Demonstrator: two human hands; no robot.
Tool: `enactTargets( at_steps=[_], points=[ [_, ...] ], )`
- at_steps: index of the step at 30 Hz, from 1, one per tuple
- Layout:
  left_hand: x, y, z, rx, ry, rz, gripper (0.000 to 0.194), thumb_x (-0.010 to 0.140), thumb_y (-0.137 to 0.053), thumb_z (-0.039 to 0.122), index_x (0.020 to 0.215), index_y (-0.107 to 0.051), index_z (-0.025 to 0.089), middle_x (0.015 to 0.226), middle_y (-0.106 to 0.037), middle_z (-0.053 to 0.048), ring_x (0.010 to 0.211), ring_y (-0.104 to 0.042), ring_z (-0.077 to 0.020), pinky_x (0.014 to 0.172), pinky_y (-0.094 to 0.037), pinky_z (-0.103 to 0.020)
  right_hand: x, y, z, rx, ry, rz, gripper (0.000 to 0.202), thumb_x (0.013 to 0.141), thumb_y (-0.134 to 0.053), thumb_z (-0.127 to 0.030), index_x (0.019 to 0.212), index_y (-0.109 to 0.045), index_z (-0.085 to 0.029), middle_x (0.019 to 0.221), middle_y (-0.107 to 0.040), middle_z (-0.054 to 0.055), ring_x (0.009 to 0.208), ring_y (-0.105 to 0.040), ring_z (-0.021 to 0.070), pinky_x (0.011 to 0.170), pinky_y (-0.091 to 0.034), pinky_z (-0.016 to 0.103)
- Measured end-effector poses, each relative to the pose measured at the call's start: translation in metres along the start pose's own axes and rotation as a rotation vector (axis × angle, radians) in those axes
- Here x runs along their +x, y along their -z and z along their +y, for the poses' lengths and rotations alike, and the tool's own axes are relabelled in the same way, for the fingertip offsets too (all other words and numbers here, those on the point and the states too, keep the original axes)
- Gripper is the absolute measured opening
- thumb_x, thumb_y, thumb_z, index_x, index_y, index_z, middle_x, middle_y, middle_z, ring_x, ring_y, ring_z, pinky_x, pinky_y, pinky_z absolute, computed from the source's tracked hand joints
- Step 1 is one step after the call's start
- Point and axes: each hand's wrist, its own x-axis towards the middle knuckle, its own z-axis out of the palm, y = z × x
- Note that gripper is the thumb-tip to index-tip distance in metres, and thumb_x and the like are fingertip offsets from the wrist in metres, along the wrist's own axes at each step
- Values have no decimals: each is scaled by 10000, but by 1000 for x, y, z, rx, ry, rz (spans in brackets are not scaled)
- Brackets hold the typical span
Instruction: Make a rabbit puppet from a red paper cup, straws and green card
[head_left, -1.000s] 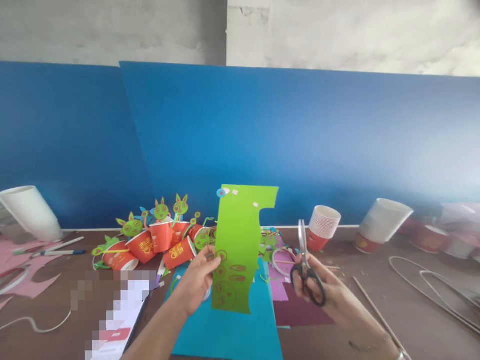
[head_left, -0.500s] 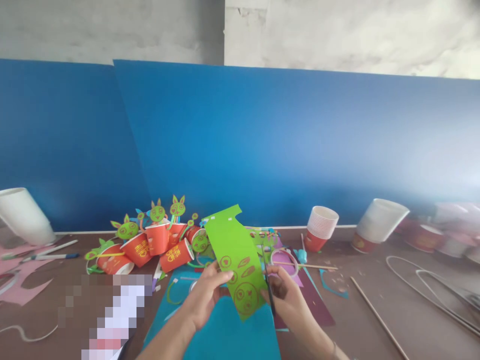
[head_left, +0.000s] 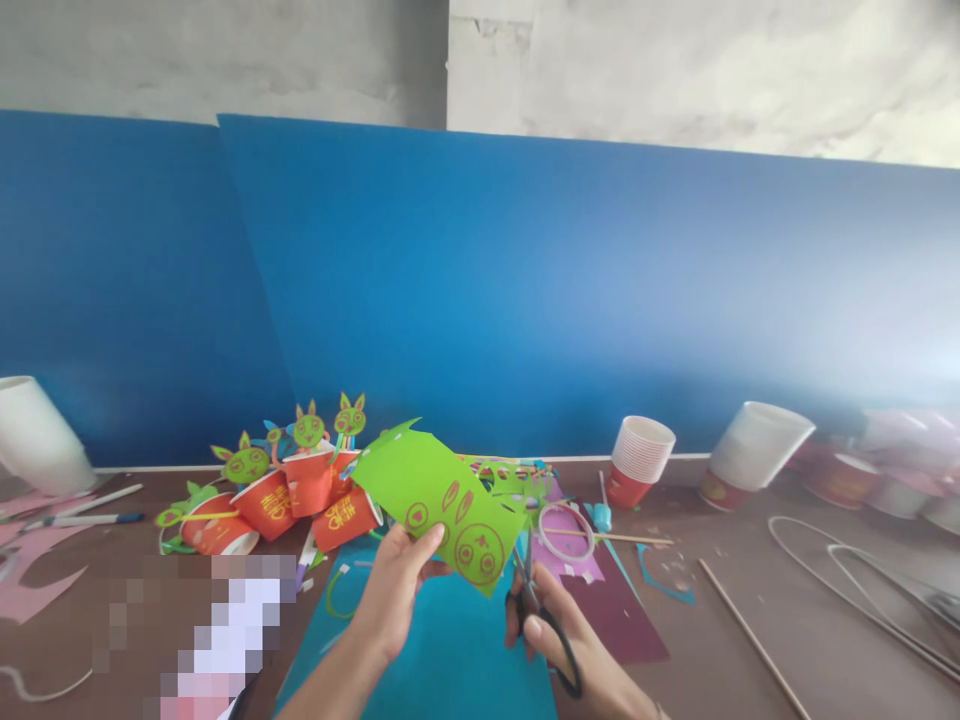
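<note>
My left hand (head_left: pixel 397 580) pinches the lower left edge of a bright green sheet of paper (head_left: pixel 420 465), its thumb on top. Brown drawings mark the sheet: a round face near the lower right corner, two ear shapes and small circles. My right hand (head_left: pixel 562 620) has its fingers in the handles of black-handled scissors (head_left: pixel 527 585). Their blades point up, beside the sheet's right corner, and look slightly apart. Beneath both hands lies a blue sheet (head_left: pixel 465 650) on the table.
Red paper cups (head_left: pixel 311 482) with green rabbit-face cutouts crowd the left. Behind my right hand are green paper scraps (head_left: pixel 517 482), a roll of tape (head_left: pixel 566 532) and a maroon sheet (head_left: pixel 626 615). Stacked cups (head_left: pixel 641 450) and a wooden stick (head_left: pixel 750 635) are at the right.
The green sheet has turned anticlockwise, its top swinging left. The scissors have come away from its right edge and lowered, with my right hand turned to show the handles.
</note>
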Motion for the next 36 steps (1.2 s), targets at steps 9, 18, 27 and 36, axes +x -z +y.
enactTargets(
  at_steps=[9,18,27,36],
  points=[
    [-2,-3,-4,6,69,20,449,679,-759,431,1027,-623,182,1145,-693,-101,1052,-642,-298,612,-533,-283,2,-5,3,-56,21,18,535,697,-637,-710,801,-574,-188,670,-513,-10,603,-424,124,570,-348,233],
    [-3,-6,-2,7,71,51,470,639,-771,438,1011,-635,184,1118,-710,-97,1003,-666,-287,603,-533,-280,3,-1,19,-59,-16,73,524,695,-665,-670,869,-589,-182,511,-466,-57,436,-400,86,427,-322,197],
    [0,0,-4,67,74,11,403,686,-731,422,998,-620,191,1104,-711,-84,980,-669,-267,609,-519,-273,7,5,25,-68,-51,66,571,637,-708,-681,849,-639,-155,422,-458,-67,353,-388,67,362,-296,177],
    [-1,1,-4,106,71,-32,361,747,-691,396,1018,-589,180,1063,-722,-81,929,-681,-253,640,-518,-289,8,13,24,-105,-105,19,579,630,-712,-685,825,-655,-143,401,-422,-80,325,-373,58,328,-224,166]
  ],
)
